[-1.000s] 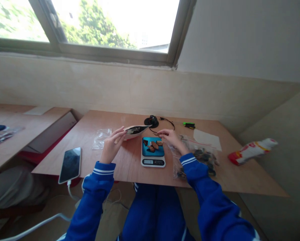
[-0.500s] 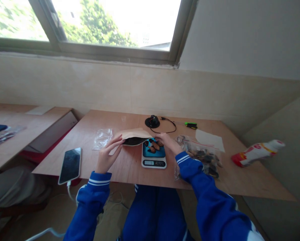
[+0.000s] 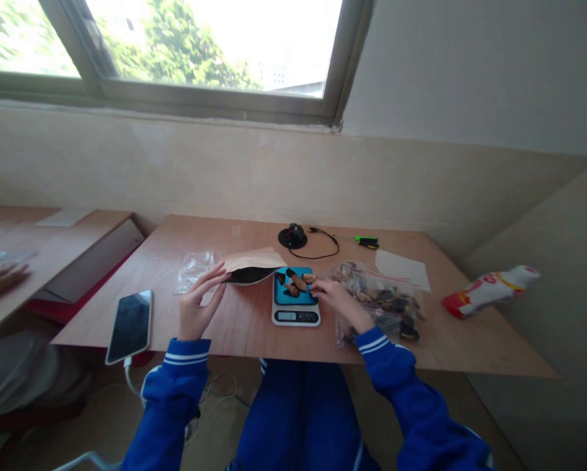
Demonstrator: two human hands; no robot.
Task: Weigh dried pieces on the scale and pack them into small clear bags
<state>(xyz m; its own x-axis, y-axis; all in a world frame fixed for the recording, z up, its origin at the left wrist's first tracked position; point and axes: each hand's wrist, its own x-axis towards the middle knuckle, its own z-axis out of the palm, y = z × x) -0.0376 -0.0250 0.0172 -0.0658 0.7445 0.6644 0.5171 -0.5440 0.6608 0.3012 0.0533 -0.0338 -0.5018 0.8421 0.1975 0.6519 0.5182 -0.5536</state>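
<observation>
My left hand [image 3: 199, 304] pinches the left edge of a brown paper bag [image 3: 257, 257], whose dark mouth gapes toward me. Right of the bag stands a white kitchen scale [image 3: 297, 317] with a blue top. Several brown and black dried pieces [image 3: 296, 281] lie on that top; their exact kind is not clear. My right hand [image 3: 340, 299] reaches over the scale's right edge, its fingertips closed at one of the pieces. By my right wrist, a clear zip bag [image 3: 386, 294] holds many more such pieces.
An empty-looking clear plastic bag [image 3: 194, 271] and a phone [image 3: 131, 324] on a cable lie left. Behind are a black round-based device [image 3: 293, 235], a cable and green-black tools [image 3: 367, 242]. White paper [image 3: 402, 268] and a bottle [image 3: 489, 292] are right. Another person's hand [image 3: 2, 282] rests on the neighbouring table.
My right hand has let go of the paper bag's right edge and moved down to the pieces on the scale. My left hand stays on the bag. Another person's hand has appeared at left.
</observation>
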